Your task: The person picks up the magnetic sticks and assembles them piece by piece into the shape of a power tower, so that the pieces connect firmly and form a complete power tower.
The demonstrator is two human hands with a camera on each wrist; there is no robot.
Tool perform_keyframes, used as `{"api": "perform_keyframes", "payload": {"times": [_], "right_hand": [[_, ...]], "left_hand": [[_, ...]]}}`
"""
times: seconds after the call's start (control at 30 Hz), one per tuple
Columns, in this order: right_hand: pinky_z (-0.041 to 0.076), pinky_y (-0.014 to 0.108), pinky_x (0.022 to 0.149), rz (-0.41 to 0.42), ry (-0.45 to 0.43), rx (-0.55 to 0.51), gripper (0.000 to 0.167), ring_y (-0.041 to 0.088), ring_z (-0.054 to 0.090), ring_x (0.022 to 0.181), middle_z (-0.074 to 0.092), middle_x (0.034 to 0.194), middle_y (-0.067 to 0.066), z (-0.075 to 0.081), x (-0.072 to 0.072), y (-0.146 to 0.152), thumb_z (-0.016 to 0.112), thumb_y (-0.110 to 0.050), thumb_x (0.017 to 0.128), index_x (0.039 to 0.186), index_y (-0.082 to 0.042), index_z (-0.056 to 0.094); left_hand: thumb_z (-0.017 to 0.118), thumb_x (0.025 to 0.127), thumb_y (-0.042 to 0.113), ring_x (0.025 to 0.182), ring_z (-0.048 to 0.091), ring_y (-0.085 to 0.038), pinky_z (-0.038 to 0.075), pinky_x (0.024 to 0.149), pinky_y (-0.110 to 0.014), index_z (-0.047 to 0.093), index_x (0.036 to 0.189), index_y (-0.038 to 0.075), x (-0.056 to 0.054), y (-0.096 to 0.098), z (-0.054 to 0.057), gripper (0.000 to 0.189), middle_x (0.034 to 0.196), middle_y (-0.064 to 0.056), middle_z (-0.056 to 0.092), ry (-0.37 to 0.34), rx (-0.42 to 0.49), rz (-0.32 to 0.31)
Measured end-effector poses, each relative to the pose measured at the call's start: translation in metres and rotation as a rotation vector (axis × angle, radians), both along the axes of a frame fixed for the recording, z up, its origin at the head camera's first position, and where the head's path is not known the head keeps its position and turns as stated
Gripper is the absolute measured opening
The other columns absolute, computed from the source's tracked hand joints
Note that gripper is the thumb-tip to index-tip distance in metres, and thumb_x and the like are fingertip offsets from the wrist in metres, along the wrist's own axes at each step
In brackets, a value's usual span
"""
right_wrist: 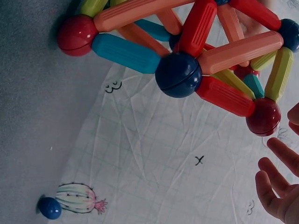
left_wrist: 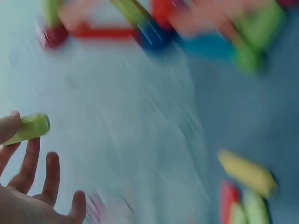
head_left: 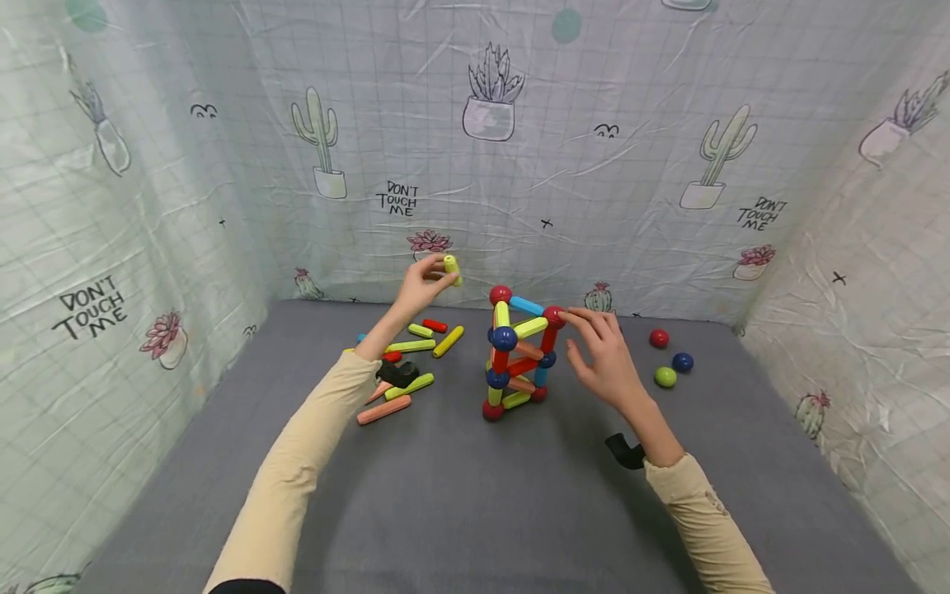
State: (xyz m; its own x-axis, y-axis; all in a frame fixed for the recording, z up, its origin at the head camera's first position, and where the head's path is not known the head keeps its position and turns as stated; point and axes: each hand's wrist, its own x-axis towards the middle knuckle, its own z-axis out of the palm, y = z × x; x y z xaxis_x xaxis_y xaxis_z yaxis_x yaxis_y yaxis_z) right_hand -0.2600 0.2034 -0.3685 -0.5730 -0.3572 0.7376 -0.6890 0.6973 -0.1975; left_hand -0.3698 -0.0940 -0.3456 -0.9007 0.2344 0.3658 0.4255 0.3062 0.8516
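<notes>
Apparently mid-build, your left hand (head_left: 425, 286) pinches a lime-green plastic rod (head_left: 453, 271), best aligned with the multicoloured ball-and-rod tower (head_left: 524, 365) towards the table's (head_left: 460, 495) back edge, right hand (head_left: 606, 363) spread.

- Both arms stretch out ahead of the person, the left forearm (head_left: 289, 478) angled in toward the right and the right forearm (head_left: 708, 528) angled in toward the left.
- Pale beige sleeves run down both forearms, leaving the wrists bare.
- Over on the person's left, the left hand (head_left: 423, 289) is up in the air, a little higher than the other, thumb and fingertips in a pinch; the outer fingers stand spread and free.
- The right hand (head_left: 607, 363) reaches inward, fingers extended and softly bent, the thumb well apart from the index finger.
</notes>
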Motion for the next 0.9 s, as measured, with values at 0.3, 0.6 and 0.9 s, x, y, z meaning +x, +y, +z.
{"api": "perform_keyframes", "payload": {"times": [0.3,0.6,0.9], "right_hand": [[0.038,0.042,0.076,0.010,0.012,-0.001,0.042,0.028,0.042,0.096,0.052,0.118,0.017,-0.001,0.000,-0.001,0.060,0.001,0.077,0.118,-0.004,0.054],[0.039,0.043,0.076,0.016,-0.016,0.003,0.044,0.032,0.041,0.104,0.047,0.123,0.018,-0.002,-0.003,-0.007,0.057,-0.001,0.080,0.123,-0.007,0.051],[0.038,0.040,0.072,0.031,-0.020,-0.024,0.041,0.033,0.040,0.107,0.046,0.123,0.019,-0.004,-0.006,-0.011,0.058,0.000,0.080,0.120,-0.007,0.053]], "left_hand": [[0.053,0.089,0.009,0.112,0.048,-0.036,0.041,0.093,-0.043,0.045,0.129,0.001,0.029,0.054,0.032,0.042,0.126,-0.021,0.049,-0.048,-0.002,-0.241],[0.048,0.092,0.020,0.100,0.057,-0.029,0.046,0.084,-0.041,0.056,0.117,0.006,-0.015,0.004,-0.032,0.030,0.114,-0.016,0.059,-0.021,-0.201,-0.045],[0.045,0.092,0.007,0.121,0.037,-0.035,0.030,0.091,-0.058,0.048,0.130,0.020,-0.032,-0.035,-0.104,0.039,0.133,-0.008,0.048,0.074,-1.054,0.123]]}}
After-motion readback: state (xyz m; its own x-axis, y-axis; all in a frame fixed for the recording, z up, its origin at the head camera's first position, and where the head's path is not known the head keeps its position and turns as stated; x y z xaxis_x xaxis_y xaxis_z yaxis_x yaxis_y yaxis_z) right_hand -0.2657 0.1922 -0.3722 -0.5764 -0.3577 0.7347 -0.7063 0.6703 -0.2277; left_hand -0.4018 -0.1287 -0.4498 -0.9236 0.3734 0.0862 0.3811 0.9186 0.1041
